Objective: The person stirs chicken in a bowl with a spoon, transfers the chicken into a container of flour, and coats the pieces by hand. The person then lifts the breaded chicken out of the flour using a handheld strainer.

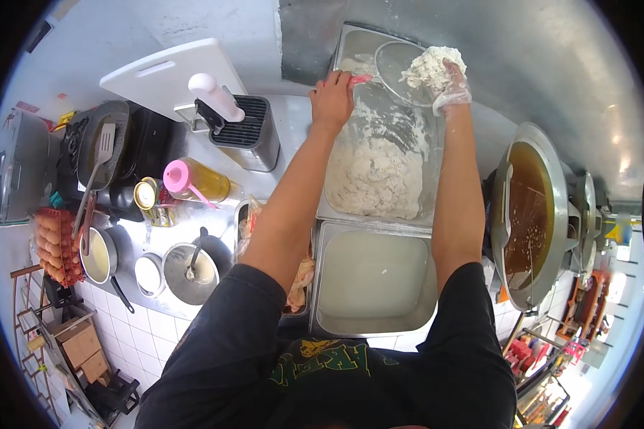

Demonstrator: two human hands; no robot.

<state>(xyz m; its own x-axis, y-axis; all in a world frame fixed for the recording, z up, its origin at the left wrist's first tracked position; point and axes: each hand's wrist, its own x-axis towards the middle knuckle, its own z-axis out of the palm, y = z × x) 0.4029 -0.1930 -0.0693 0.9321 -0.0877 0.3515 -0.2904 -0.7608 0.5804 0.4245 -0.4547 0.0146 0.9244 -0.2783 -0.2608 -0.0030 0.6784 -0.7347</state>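
My left hand (333, 100) is closed round the pink handle (360, 80) of a round strainer (388, 60), at the far end of a steel pan. My right hand (452, 87), in a clear plastic glove, grips a lumpy flour-coated piece (429, 68) over the strainer's right side. What lies under the coating is hidden. Below both hands, the steel flour pan (429, 179) holds a heap of clumpy white flour (376, 179). Nearer my body stands a steel pan of cloudy liquid (376, 275).
A wide pan of brown oil (529, 207) with bubbles is at right. Left of my arm are raw chicken pieces (302, 282), a knife block (247, 136), a pink-lidded oil bottle (200, 182), a bowl with a spoon (189, 272) and stacked eggs (54, 243).
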